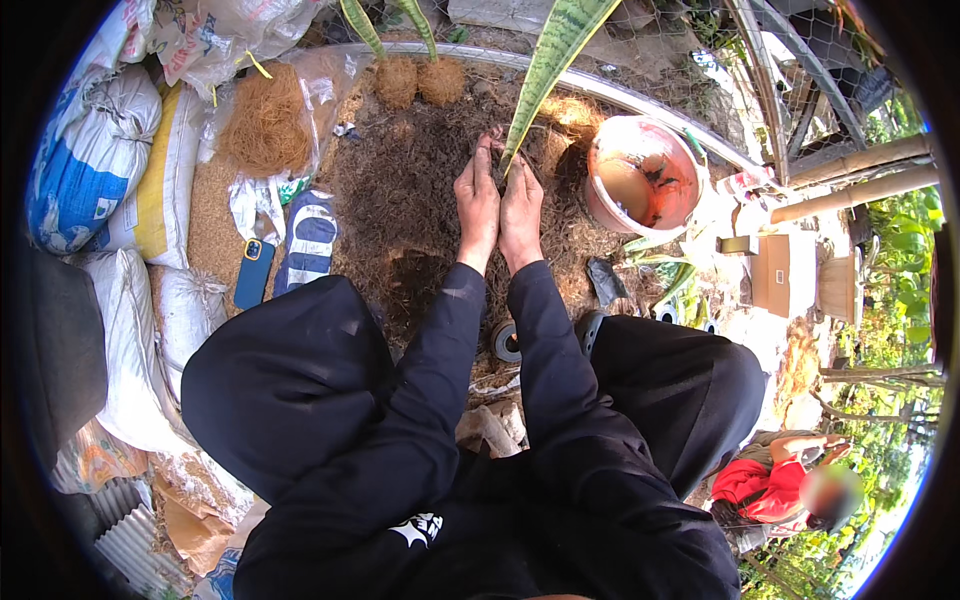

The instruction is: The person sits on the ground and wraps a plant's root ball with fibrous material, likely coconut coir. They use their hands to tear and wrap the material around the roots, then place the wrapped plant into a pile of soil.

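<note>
My left hand (478, 202) and my right hand (522, 206) are pressed side by side, fingers pointing away from me and dirty with soil. Between them stands the lower end of a variegated snake plant leaf (551, 71), its green blade rising towards the camera. What the palms enclose around its base is hidden. Below spreads a heap of dark, fibrous potting soil (397, 180). At its far edge sit two brown coir-wrapped root balls, one on the left (395, 82) and one on the right (441, 81), each with a snake plant leaf upright in it.
An orange-pink plastic basin (646, 176) with muddy water stands right of the soil. Leftward lie a bundle of coconut fibre (266, 124), a blue phone (254, 274) and stuffed sacks (97, 157). Wire mesh fencing (667, 56) runs behind. A person in red (757, 487) sits at lower right.
</note>
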Action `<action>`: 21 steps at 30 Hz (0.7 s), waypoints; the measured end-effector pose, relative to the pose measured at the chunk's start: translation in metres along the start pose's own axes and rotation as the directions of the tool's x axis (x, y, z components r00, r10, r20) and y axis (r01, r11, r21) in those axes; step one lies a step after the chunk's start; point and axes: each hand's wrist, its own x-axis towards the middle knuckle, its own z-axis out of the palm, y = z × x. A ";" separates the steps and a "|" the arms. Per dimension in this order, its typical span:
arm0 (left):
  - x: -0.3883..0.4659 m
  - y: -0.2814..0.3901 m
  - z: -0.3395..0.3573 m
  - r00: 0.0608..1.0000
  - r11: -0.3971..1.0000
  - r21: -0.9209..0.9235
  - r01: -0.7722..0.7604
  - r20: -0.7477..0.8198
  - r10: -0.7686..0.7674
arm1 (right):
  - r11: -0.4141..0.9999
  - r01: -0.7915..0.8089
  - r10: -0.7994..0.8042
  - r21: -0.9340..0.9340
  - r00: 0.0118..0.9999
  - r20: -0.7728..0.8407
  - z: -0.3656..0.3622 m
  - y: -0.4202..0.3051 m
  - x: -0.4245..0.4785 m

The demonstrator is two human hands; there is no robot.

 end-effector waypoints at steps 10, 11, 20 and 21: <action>0.004 -0.009 -0.011 0.984 0.945 0.291 -0.146 -0.058 0.170 | 0.999 -0.048 0.047 -0.019 0.999 -0.013 0.004 0.001 -0.004; 0.004 -0.010 -0.012 0.982 0.945 0.289 -0.151 -0.070 0.178 | 0.997 -0.065 0.065 -0.042 0.998 -0.008 0.002 0.005 -0.004; -0.010 -0.008 -0.014 0.990 0.973 0.210 -0.094 -0.085 0.114 | 0.978 -0.038 0.037 -0.204 0.999 -0.008 -0.006 0.009 -0.007; -0.011 -0.007 -0.013 0.991 0.974 0.207 -0.091 -0.075 0.109 | 0.956 0.016 -0.013 -0.294 1.000 0.011 -0.006 0.007 -0.007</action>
